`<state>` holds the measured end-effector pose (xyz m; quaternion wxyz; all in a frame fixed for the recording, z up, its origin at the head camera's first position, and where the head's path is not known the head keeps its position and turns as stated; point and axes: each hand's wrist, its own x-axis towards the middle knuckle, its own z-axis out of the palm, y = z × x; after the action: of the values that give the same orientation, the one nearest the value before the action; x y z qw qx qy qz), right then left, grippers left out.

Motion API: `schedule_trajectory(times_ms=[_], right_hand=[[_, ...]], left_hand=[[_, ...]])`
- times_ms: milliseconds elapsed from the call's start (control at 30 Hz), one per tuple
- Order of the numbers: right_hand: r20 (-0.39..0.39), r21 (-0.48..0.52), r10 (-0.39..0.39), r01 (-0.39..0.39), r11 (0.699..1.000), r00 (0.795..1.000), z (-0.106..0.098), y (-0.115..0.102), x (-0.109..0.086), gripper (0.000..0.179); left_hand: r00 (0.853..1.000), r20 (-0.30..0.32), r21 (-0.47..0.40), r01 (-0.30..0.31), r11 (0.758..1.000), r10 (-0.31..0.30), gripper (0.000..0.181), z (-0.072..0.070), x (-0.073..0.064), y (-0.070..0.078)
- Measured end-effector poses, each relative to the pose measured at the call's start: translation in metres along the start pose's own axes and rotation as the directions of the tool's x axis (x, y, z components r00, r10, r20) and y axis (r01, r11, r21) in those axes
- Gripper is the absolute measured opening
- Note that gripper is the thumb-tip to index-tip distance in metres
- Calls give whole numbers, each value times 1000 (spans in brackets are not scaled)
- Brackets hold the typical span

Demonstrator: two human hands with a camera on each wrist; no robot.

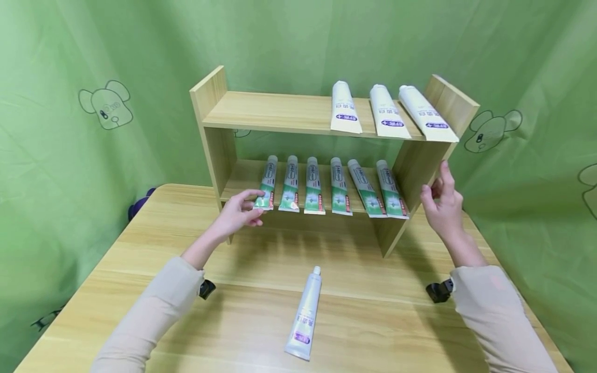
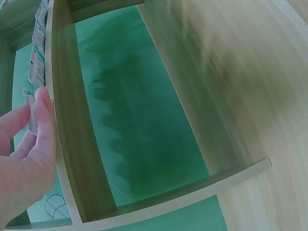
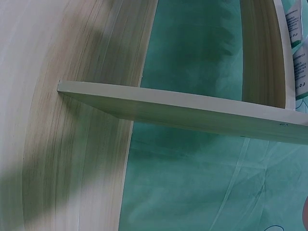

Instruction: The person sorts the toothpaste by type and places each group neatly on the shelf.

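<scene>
My left hand pinches the flat end of the leftmost green-and-white toothpaste tube on the lower shelf. In the left wrist view, thumb and fingers close on that tube's end at the shelf's front edge. Several more green-and-white tubes lie side by side to its right, caps toward the back. By the outer face of the rack's right side panel is my right hand, its index finger raised along the panel and nothing held. Only a sliver of it shows in the right wrist view.
The wooden two-tier rack stands on a wood-grain table. Three white toothpaste tubes lie at the right of its top shelf. Another white tube lies on the table in front. A green curtain hangs behind and at both sides.
</scene>
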<state>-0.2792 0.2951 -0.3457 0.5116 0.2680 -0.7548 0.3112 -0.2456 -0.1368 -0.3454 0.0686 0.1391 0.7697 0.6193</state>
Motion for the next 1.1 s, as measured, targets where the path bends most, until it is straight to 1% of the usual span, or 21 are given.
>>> schedule_trajectory(times_ms=[167,367,567,667,800,900,1100], right_hand=[[12,-6,-1,1,1000,1000,-2,-1,0,62],[19,-8,-9,9,1000,1000,-2,-3,0,62],[25,-17,-13,14,1000,1000,-3,-2,0,65],[17,-18,-22,22,1000,1000,-2,-2,1,63],[4,-14,-28,28,1000,1000,-2,-1,2,59],[7,-11,-25,25,1000,1000,-1,-2,3,57],[11,-5,-16,16,1000,1000,-1,-3,1,58]], left_hand=[[1000,-5,1,-15,1000,15,50,-1,2,-2],[1000,-6,-15,-13,1000,13,51,1,2,-3],[998,32,-66,-43,997,45,51,-1,-2,-10],[997,45,-80,-55,995,59,50,-1,-5,-14],[996,55,-115,-58,992,64,48,-1,-10,-19],[995,63,-150,-72,986,82,47,1,-15,-24],[987,88,-188,-116,975,134,49,13,-22,-33]])
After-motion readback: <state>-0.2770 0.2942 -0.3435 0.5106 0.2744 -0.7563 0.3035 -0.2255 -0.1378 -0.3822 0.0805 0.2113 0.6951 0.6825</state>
